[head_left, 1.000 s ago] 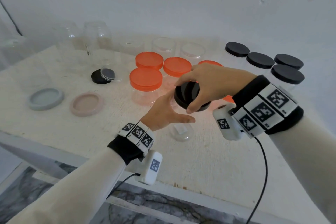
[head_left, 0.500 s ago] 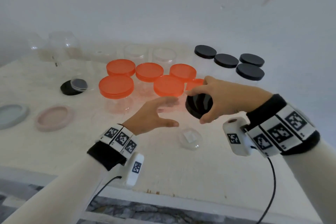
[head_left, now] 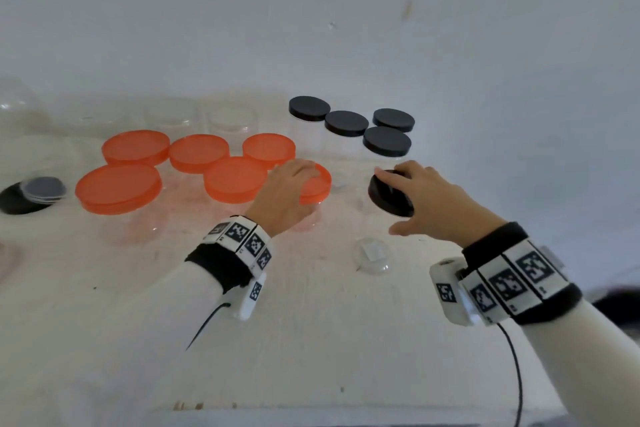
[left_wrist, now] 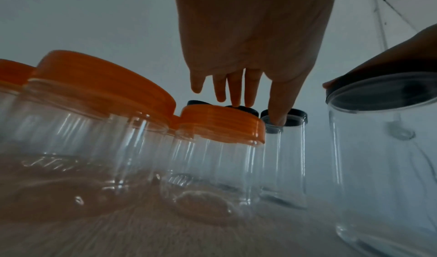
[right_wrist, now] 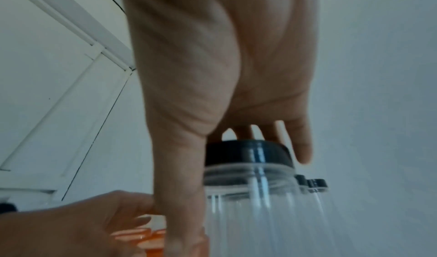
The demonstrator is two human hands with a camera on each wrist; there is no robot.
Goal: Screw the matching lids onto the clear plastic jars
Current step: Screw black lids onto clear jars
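Right hand [head_left: 436, 208] grips black lid [head_left: 388, 199] atop upright jar [right_wrist: 260, 205]; left hand [head_left: 287, 191] hovers open alongside.

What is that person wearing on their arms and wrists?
Both arms wear cream sleeves. Each wrist has a black band topped by white square tiles with black pixel markers, plus a small white box underneath trailing a thin black cable. The hands are bare.

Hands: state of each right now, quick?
Left hand: open, fingers straight, over an orange-lidded jar, gripping nothing.
Right hand: holding the black lid on a clear jar.
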